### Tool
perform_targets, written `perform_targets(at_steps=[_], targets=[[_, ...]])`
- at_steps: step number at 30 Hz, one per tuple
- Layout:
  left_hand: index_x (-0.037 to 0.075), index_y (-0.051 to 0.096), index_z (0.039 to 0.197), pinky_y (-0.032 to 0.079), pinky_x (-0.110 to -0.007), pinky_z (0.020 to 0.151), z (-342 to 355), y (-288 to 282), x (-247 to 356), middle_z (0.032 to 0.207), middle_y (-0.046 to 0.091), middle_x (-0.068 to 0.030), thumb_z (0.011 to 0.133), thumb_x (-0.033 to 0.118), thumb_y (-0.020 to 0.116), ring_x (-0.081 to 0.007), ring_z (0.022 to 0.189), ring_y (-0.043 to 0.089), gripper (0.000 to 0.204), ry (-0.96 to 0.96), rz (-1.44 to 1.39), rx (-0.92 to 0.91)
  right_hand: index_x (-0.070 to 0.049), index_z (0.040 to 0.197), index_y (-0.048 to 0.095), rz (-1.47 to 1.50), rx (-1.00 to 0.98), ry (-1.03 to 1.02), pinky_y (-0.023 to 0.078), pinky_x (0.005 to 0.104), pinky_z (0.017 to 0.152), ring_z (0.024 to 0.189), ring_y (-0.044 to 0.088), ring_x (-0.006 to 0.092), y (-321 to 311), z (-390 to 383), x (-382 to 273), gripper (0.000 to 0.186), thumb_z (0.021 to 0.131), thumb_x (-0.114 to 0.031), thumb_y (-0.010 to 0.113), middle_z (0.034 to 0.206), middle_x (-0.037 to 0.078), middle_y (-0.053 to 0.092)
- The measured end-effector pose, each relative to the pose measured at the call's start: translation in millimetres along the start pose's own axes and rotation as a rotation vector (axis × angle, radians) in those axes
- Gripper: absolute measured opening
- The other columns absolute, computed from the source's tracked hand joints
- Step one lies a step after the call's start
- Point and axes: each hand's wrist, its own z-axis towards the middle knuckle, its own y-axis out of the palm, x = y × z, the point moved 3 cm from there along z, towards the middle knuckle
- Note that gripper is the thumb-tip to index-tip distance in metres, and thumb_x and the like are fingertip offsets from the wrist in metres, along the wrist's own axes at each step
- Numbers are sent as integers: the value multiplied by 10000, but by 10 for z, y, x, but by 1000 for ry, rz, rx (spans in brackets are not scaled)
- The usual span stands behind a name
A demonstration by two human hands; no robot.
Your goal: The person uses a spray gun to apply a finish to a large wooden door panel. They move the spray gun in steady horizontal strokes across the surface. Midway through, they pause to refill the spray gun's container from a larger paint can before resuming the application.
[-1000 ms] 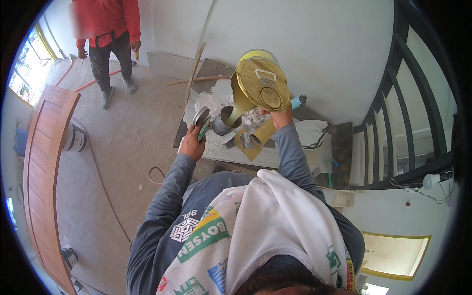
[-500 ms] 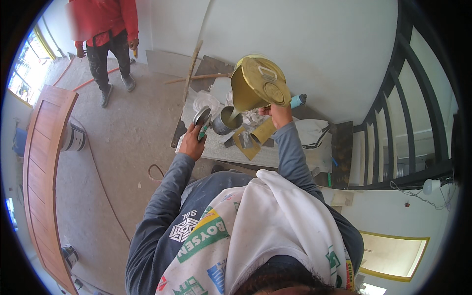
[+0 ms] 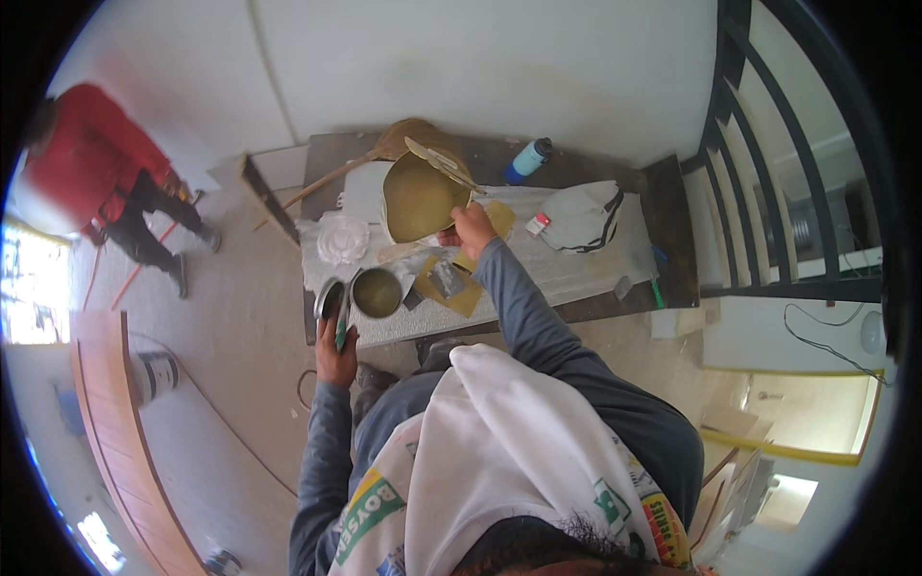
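Note:
My left hand (image 3: 336, 355) is closed on a round silver lid (image 3: 327, 300) and a green-handled tool (image 3: 341, 327), just left of a small metal can (image 3: 376, 292) holding liquid. My right hand (image 3: 467, 228) grips the large gold tin (image 3: 421, 197), which shows its open top and a raised lid, with yellowish liquid inside. Under them lie yellow sheets (image 3: 461, 296) and a crumpled white wrap (image 3: 341, 240) on a cluttered work surface (image 3: 384, 331). A white bag (image 3: 579, 216) and a blue bottle (image 3: 528, 160) are to the right of the tin.
A person in red (image 3: 106, 158) stands at the left near an orange hose. A wooden panel (image 3: 106, 403) and a bucket (image 3: 156, 376) are at the lower left. Dark railing bars (image 3: 788, 192) run along the right. A stick broom (image 3: 336, 173) lies at the back.
The gold tin has swung back from tilted pouring to more upright, and the stream into the small can has stopped. The view has shifted, and the person in red now leans over.

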Motion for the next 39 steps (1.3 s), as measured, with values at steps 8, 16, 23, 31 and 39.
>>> perform_targets(at_steps=[8, 16, 23, 31, 39], targets=[[-30, 558, 1255, 489, -344, 779, -227, 528, -440, 1228, 569, -182, 828, -11, 617, -264, 1011, 587, 432, -245, 29, 138, 37, 987, 595, 221, 124, 134, 538, 334, 486, 560, 624, 213, -1425, 1756, 697, 184, 917, -83, 474, 761, 145, 638], [-7, 599, 1115, 433, -333, 866, -727, 597, -932, 1037, 615, -135, 840, 6, 628, -260, 980, 583, 277, -524, -8, 330, 61, 892, 603, 260, 174, 131, 500, 311, 482, 541, 592, 210, -2532, 3402, 1161, 157, 907, -44, 488, 699, 140, 620], [9, 645, 927, 425, -252, 543, -238, 625, -303, 746, 642, -47, 867, 39, 629, -105, 629, 574, 69, -697, -91, 510, 56, 942, 572, 310, 120, 233, 518, 320, 482, 561, 594, 201, -3022, 4215, 1415, 129, 913, -39, 489, 720, 128, 605], [17, 638, 929, 435, -278, 580, 13, 681, -283, 734, 638, -62, 882, 138, 652, -139, 648, 586, 131, -721, -47, 554, 60, 984, 549, 245, 118, 326, 533, 326, 481, 554, 613, 217, -3157, 4406, 1415, 207, 943, -142, 528, 746, 140, 607], [-13, 675, 898, 465, -281, 611, -69, 715, -196, 724, 664, -62, 858, 78, 639, -139, 666, 614, 105, -708, -120, 612, 0, 1330, 445, -1118, 780, -556, 421, 473, 1013, 1128, 557, 370, -2944, 3614, 432, 557, 879, -253, 650, 1217, 253, 549]])
